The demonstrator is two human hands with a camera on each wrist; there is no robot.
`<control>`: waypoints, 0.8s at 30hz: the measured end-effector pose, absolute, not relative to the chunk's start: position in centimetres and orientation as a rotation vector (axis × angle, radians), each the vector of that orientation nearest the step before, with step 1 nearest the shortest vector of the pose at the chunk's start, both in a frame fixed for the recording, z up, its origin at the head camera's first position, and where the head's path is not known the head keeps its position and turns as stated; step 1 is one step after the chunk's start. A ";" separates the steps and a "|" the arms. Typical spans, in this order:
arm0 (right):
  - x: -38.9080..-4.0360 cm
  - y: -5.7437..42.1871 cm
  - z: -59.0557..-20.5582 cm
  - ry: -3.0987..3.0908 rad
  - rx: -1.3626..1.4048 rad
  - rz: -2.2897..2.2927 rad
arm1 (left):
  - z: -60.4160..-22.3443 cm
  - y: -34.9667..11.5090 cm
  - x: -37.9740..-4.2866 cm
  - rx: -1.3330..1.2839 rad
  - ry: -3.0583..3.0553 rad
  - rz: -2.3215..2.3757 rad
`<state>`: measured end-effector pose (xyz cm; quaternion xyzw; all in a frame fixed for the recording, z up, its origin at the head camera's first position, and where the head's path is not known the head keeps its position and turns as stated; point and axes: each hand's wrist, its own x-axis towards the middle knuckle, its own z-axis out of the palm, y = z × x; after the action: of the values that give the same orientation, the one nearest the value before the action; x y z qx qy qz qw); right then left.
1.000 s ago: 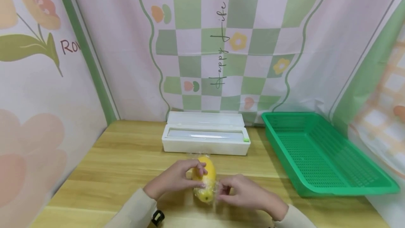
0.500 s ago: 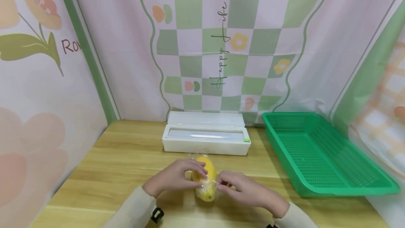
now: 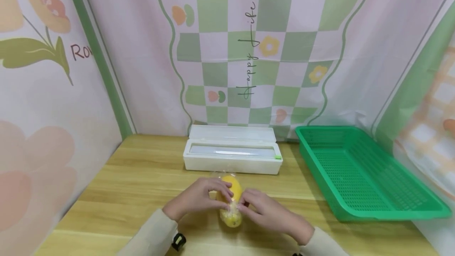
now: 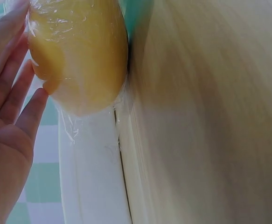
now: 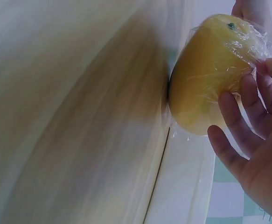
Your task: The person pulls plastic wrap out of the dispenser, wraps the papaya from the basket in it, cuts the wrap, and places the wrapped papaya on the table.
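Observation:
A yellow mango-like fruit (image 3: 234,187), wrapped in clear plastic wrap (image 3: 233,207), lies lengthwise on the wooden table. In the head view my left hand (image 3: 200,196) holds its left side, fingers over the top and thumb near the gathered film. The left wrist view shows fingertips (image 4: 41,93) against the wrapped fruit (image 4: 87,51). From the other side my right hand (image 3: 268,211) pinches the film between thumb and index finger close to the near end. Its other fingers (image 5: 236,116) lie along the fruit (image 5: 201,79) in the right wrist view. Some film is hidden behind the fingers.
A white plastic wrap box (image 3: 232,164) stands behind the fruit with its lid (image 3: 232,133) up and the roll showing. To the right is a green perforated basket (image 3: 320,177). A patterned curtain (image 3: 170,102) hangs behind the wooden table (image 3: 117,192).
My right hand has come in from just right of the fruit, pulling the film onto its near end, and now pinches it there. My left hand stays on the fruit, nearly still.

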<state>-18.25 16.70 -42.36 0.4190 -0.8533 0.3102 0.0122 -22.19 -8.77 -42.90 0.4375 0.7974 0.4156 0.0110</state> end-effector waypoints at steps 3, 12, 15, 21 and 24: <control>-18.4 16.3 -42.1 -2.723 1.246 1.067 | -43.0 -8.9 -22.2 1.325 2.465 1.343; -19.7 16.1 -43.3 -2.788 1.083 1.382 | -43.1 -9.3 -22.1 1.229 2.426 1.395; -20.1 16.2 -43.4 -2.885 1.060 1.492 | -43.0 -9.2 -22.1 1.253 2.400 1.411; -20.7 16.3 -42.4 -3.097 1.033 1.537 | -42.8 -9.4 -21.9 1.282 2.464 1.367; -21.0 16.2 -42.0 -3.146 1.009 1.553 | -42.9 -9.6 -21.9 1.330 2.543 1.279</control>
<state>-20.98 16.23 -41.95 0.2674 -0.8341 0.4116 -0.2518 -21.89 -9.58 -42.86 0.4231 0.8095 0.4071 -0.0002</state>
